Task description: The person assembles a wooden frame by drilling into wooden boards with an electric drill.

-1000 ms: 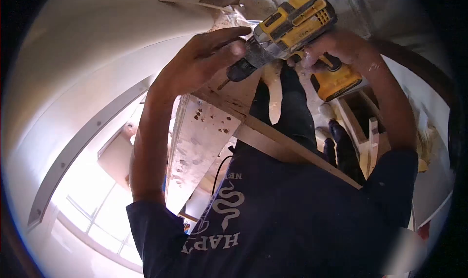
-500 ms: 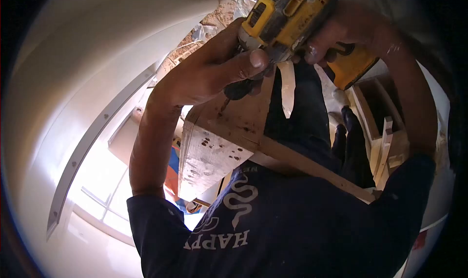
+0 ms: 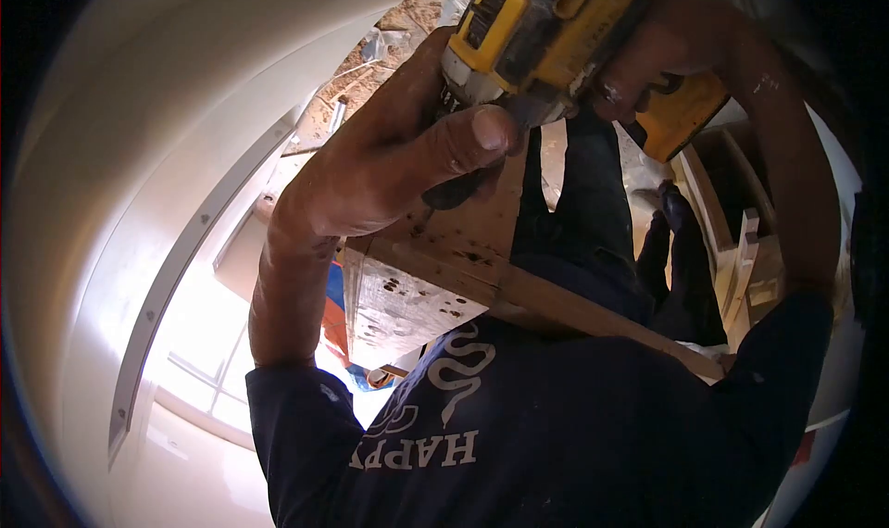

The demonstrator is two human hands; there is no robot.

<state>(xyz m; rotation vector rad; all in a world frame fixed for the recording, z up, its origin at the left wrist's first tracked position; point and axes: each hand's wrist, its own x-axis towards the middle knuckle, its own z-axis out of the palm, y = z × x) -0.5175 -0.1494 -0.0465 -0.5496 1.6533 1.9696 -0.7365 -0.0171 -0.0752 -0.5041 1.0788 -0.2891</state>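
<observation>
Where the drill (image 3: 542, 42) points: down and toward the image's left, its bit end just over the near corner of a brown plank (image 3: 472, 236); whether the bit touches the wood cannot be told.
Left hand (image 3: 394, 167): gripping the drill's front end, thumb laid across it, the other fingers partly hidden behind.
Right hand (image 3: 662, 51): closed around the drill's handle, with the yellow battery (image 3: 687, 116) showing beyond the fingers; the trigger finger is not clear.
Plank edges: the brown face meets a pale panel (image 3: 412, 315) along a sharp edge below the left hand; dark holes and marks cluster near that edge on both faces.
Strip (image 3: 616, 322): a long, narrow piece of wood running from the plank's corner across the waist to near the right sleeve, leaving little room against the shirt (image 3: 556, 426).
Left side room: a narrow gap separates the left forearm from the panel; wider room lies between that forearm and the curved rail (image 3: 185, 259), with a bright window (image 3: 208, 347) below.
Right side room: dark trousers (image 3: 593, 190) show between the plank and a wooden frame (image 3: 699, 204), which stands near the right forearm.
Top edge: the drill's rear is cut off by the view, beside rubble-strewn ground (image 3: 398, 37).
</observation>
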